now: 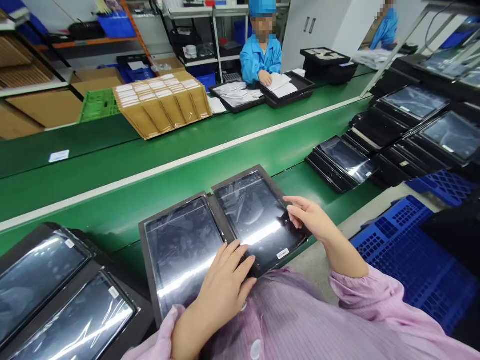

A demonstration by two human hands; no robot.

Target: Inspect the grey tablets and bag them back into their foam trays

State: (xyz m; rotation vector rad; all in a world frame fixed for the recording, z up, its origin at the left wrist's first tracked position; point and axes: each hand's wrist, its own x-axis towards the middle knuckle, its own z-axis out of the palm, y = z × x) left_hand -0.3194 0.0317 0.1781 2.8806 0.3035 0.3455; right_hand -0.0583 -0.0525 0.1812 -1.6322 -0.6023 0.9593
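Two dark flat display panels lie side by side in a black tray [143,245] in front of me. The left panel [180,240] and the right panel [249,210] have glossy, film-like surfaces with bright reflections. A small white label [282,253] sits at the right panel's near edge. My left hand [227,280] rests palm down with fingers spread, over the left panel's near right corner and the strip between the panels. At the right panel's right edge is my right hand [309,215], index finger stretched out and the others partly bent; nothing is visibly held.
More panels in black trays [71,295] lie at left, and stacked trays with panels [345,160] stand at right. A blue plastic pallet [416,270] is low at right. Behind the green conveyor [210,155], a person in blue [261,55] handles white sheets beside a cardboard divider box [165,107].
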